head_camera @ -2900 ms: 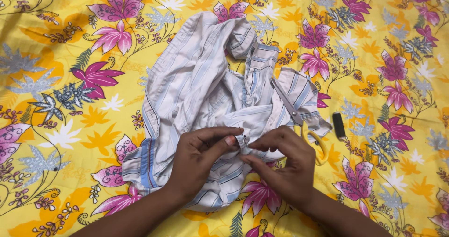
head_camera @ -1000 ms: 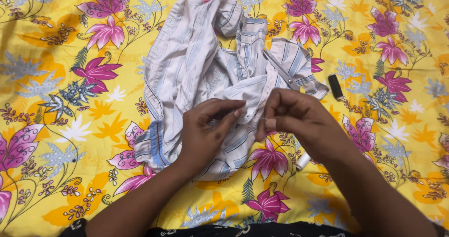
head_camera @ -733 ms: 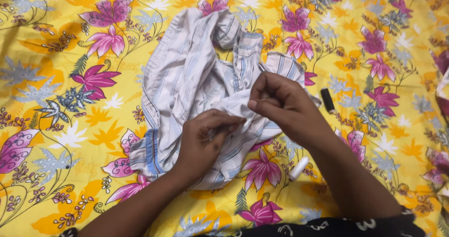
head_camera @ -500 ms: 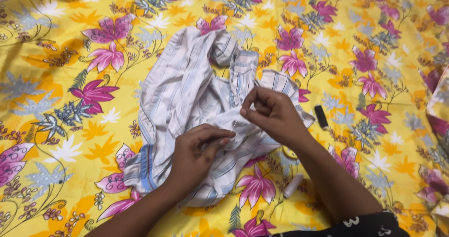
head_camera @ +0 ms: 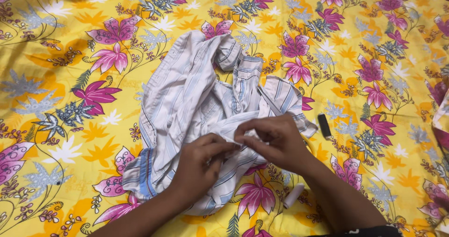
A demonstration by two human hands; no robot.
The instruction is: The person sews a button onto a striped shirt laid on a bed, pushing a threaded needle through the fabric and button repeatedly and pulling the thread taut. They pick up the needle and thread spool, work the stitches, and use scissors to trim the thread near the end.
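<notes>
**Both hands pinching a fold of a striped shirt**

A crumpled white shirt with blue stripes [head_camera: 196,111] lay spread on a yellow bedsheet printed with pink and grey flowers [head_camera: 70,139]. Both hands met over the shirt's lower middle. The left hand [head_camera: 201,160] rested on the cloth, its grip pressed together on a small raised fold of the shirt. The right hand [head_camera: 276,141] came in from the shirt's right side, thumb and forefinger likewise pinching that same fold, so the fingertips of the two hands touched. Whether anything small sat between the fingers could not be told.

A small black oblong object [head_camera: 324,125] lay on the sheet just right of the shirt. A white spool of thread [head_camera: 293,195] lay below the shirt's right edge, close beside the right forearm. A yellow strip, perhaps a scissor handle [head_camera: 309,144], peeked out behind the right wrist at the shirt's edge.
</notes>
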